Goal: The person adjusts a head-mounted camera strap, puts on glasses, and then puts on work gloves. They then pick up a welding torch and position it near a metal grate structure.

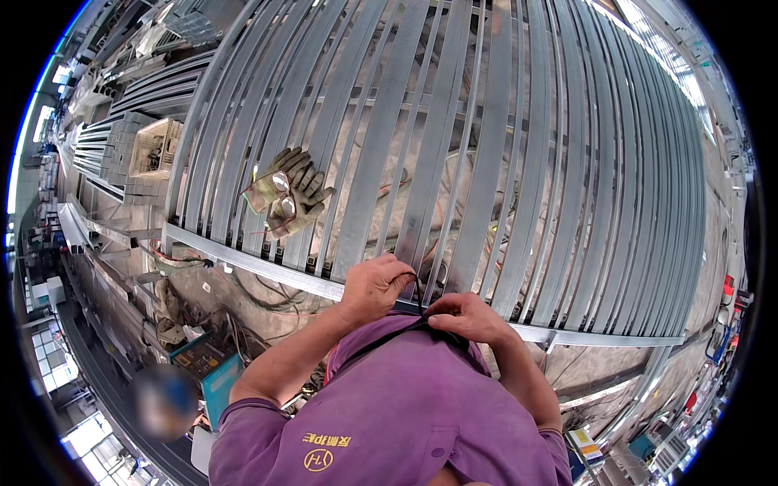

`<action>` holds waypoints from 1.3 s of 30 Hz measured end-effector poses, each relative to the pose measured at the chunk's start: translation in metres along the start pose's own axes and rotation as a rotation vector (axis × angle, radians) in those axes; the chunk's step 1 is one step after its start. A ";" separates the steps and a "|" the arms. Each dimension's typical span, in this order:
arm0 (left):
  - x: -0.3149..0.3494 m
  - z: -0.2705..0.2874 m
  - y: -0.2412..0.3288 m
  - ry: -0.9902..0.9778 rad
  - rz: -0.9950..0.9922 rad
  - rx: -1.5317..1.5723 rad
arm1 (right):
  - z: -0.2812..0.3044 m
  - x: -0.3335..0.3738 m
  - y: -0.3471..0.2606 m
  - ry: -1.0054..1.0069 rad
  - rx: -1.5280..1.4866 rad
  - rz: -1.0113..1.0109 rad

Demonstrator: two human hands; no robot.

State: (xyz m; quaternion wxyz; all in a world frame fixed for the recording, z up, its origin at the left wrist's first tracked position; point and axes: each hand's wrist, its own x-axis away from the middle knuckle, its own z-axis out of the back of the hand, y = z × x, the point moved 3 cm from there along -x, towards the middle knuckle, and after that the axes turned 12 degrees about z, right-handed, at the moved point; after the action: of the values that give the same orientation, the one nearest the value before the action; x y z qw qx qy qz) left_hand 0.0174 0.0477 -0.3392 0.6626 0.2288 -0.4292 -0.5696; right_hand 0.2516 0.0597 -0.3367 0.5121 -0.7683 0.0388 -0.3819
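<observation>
My left hand (374, 287) is closed in a pinch on a thin black cord (418, 293) in front of my waist. Beside it, my right hand (466, 317) has its fingers curled over the same black cord where it meets a black strap (379, 343) lying across my purple shirt (405, 389). Both hands are just at the near rail of a metal rack. Farther left on the rack's bars rests a pair of worn grey-green work gloves (306, 188), with glasses (282, 194) on top.
Long grey metal bars (381, 121) run away from me, joined to a near rail (267, 266). Cables (279, 301) trail over the floor at left, near a blue-green machine (212, 368). A crate (156, 147) and stacked metal profiles (105, 154) stand at far left.
</observation>
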 end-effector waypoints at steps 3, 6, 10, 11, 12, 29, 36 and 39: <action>0.003 0.001 0.002 0.025 0.003 0.001 | 0.000 0.003 0.001 -0.034 -0.039 -0.044; 0.009 0.000 -0.003 0.064 0.001 0.052 | -0.004 0.004 -0.002 -0.046 -0.021 -0.048; 0.016 0.010 -0.005 -0.056 -0.028 0.059 | -0.004 0.006 -0.001 -0.001 -0.070 -0.023; 0.018 0.016 -0.007 -0.116 -0.036 0.055 | -0.003 0.008 0.000 0.022 -0.082 -0.022; 0.022 0.021 -0.015 -0.242 0.008 0.053 | -0.002 0.010 0.000 0.041 -0.093 -0.022; 0.028 -0.026 0.001 -0.927 0.370 0.245 | 0.003 0.015 -0.020 -0.080 -0.057 -0.032; 0.035 -0.048 -0.025 -0.907 0.778 0.746 | -0.002 0.009 -0.040 -0.044 0.517 0.273; 0.034 -0.052 -0.031 -0.913 0.878 0.853 | -0.008 0.008 -0.051 -0.050 0.725 0.347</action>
State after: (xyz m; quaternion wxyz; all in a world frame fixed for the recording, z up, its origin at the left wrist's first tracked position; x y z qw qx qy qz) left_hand 0.0430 -0.0023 -0.3803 0.4394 0.0153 -0.8949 -0.0766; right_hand 0.2350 0.0742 -0.2896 0.8075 -0.5291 0.0183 -0.2601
